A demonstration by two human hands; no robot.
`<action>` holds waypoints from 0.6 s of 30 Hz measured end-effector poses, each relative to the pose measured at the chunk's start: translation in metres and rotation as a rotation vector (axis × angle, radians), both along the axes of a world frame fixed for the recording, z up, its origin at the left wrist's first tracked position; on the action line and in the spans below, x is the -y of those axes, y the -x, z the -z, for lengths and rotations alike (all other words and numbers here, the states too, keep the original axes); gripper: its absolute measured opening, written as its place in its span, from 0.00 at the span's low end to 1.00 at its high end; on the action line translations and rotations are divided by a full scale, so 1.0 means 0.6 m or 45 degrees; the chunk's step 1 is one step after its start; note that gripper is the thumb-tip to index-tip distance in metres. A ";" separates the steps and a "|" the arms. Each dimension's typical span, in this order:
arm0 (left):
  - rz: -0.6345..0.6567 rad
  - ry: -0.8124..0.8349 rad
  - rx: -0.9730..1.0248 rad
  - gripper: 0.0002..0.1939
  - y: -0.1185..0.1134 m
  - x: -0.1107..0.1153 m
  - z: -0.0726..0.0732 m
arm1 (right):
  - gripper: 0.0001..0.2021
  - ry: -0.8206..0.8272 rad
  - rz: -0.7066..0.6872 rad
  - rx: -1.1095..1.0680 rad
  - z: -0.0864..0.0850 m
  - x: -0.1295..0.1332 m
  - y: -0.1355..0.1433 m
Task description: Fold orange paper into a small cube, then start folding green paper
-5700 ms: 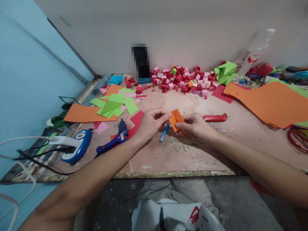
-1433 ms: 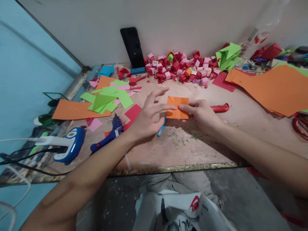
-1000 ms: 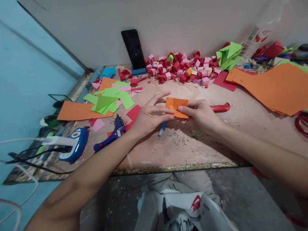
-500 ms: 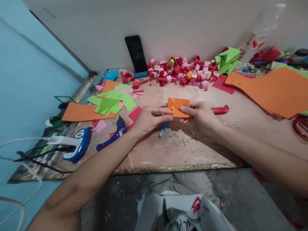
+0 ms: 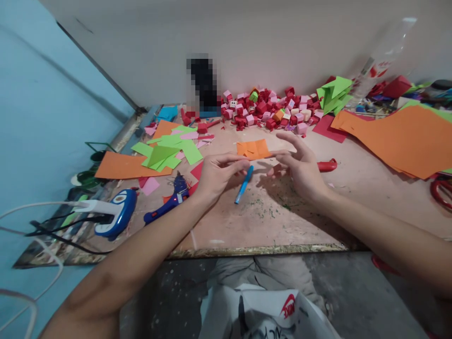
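A small folded piece of orange paper (image 5: 257,149) is held above the table by my left hand (image 5: 224,173), whose thumb and fingers pinch its lower left edge. Creases and a small raised flap show on the paper. My right hand (image 5: 300,167) is at the paper's right end with fingers spread, a fingertip at or very near the corner. Below the paper a blue pen (image 5: 244,184) lies on the table. The red handle of a tool (image 5: 327,165) sticks out beyond my right hand, which hides the rest of it.
Many small red and pink paper cubes (image 5: 264,109) are heaped along the wall. Cut green paper (image 5: 165,149) and a blue glue gun (image 5: 167,205) lie left. Large orange sheets (image 5: 399,139), red-handled scissors (image 5: 441,192) and a clear bottle (image 5: 383,61) are right. A power adapter (image 5: 116,213) trails cables.
My right hand has let go of its grip on the orange paper and spread its fingers. The paper has tilted flatter and shifted slightly left, and more of the blue pen shows.
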State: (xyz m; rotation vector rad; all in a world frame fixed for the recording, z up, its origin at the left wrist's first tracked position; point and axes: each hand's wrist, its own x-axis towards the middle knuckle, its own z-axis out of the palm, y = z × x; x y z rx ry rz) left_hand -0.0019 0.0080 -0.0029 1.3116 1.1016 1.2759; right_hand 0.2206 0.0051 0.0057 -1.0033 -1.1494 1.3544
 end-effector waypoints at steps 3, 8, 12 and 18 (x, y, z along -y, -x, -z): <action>-0.028 -0.024 -0.010 0.12 0.001 -0.003 -0.002 | 0.29 -0.075 -0.109 0.140 -0.003 0.005 -0.001; 0.016 -0.013 -0.007 0.15 0.001 -0.004 0.003 | 0.15 -0.081 -0.050 0.191 0.004 0.003 0.003; 0.024 -0.011 -0.027 0.16 0.004 -0.004 0.006 | 0.13 -0.063 -0.011 0.104 0.005 -0.001 0.005; 0.023 -0.082 -0.082 0.14 0.004 -0.002 0.005 | 0.17 -0.053 -0.025 0.078 0.009 -0.002 0.003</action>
